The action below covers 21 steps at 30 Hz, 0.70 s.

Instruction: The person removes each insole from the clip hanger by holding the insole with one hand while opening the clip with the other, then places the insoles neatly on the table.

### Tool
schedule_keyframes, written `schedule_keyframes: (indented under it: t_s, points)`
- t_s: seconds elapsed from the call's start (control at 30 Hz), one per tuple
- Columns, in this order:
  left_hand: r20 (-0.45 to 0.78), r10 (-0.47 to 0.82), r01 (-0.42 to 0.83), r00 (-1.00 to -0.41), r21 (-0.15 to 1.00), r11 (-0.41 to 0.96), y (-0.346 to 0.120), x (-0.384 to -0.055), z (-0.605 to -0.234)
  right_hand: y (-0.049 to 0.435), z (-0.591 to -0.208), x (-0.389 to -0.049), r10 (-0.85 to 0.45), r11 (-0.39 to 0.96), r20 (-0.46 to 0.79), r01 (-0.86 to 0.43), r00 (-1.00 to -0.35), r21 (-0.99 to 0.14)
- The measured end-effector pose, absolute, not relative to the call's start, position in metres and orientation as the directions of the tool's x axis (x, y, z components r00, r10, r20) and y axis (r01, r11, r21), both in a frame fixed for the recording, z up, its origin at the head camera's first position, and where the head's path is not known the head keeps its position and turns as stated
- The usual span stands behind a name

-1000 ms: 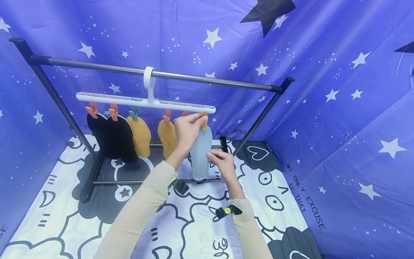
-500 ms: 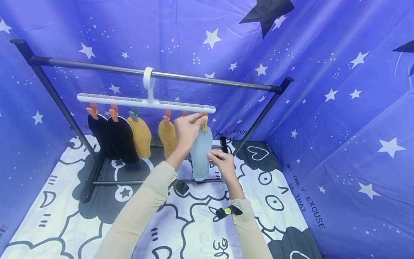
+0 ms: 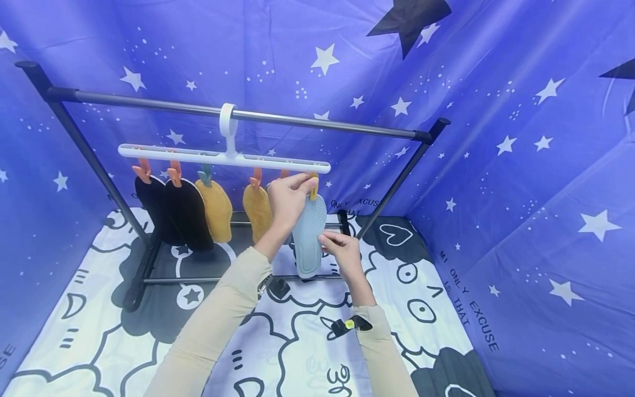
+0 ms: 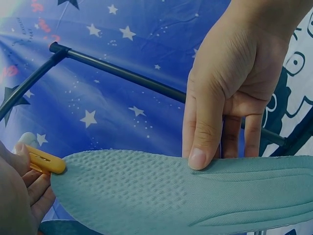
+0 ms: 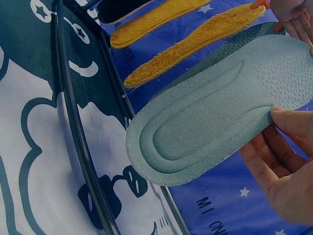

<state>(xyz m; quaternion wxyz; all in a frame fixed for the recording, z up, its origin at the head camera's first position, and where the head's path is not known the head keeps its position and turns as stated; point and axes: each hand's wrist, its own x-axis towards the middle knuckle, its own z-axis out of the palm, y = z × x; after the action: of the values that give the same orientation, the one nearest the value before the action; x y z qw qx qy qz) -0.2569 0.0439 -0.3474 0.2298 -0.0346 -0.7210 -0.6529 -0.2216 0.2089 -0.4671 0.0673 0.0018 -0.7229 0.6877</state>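
A light blue-grey insole (image 3: 308, 237) hangs toe-up beneath the right end of the white hanger (image 3: 278, 162). At its top edge sits a yellow clothespin (image 4: 46, 160), which my left hand (image 3: 288, 199) pinches between thumb and fingers. My right hand (image 5: 288, 171) holds the insole's side edge near mid-length, thumb on the front face and fingers behind. Behind it, in the right wrist view, another blue-grey insole (image 5: 230, 45) is partly hidden. Left of my hands hang a yellow insole (image 3: 257, 212), another yellow insole (image 3: 216, 212) and two black insoles, the nearer black insole (image 3: 188, 218) overlapping the other.
The hanger hooks over the grey top bar (image 3: 317, 122) of a dark metal rack. Orange clothespins (image 3: 174, 172) and a green clothespin (image 3: 205, 175) hold the other insoles. A cartoon-print cloth (image 3: 278, 358) lies below, and blue star-print curtains (image 3: 496, 182) surround the rack.
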Motion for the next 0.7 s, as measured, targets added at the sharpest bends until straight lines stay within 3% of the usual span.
schedule_keyframes:
  t_s: [0.7]
  points:
    - [0.370, -0.224, 0.348, -0.902, 0.928, 0.131, 0.0425, -0.2576, -0.3482, 0.2129, -0.4715, -0.2255, 0.088, 0.047, 0.067, -0.063, -0.994, -0.997]
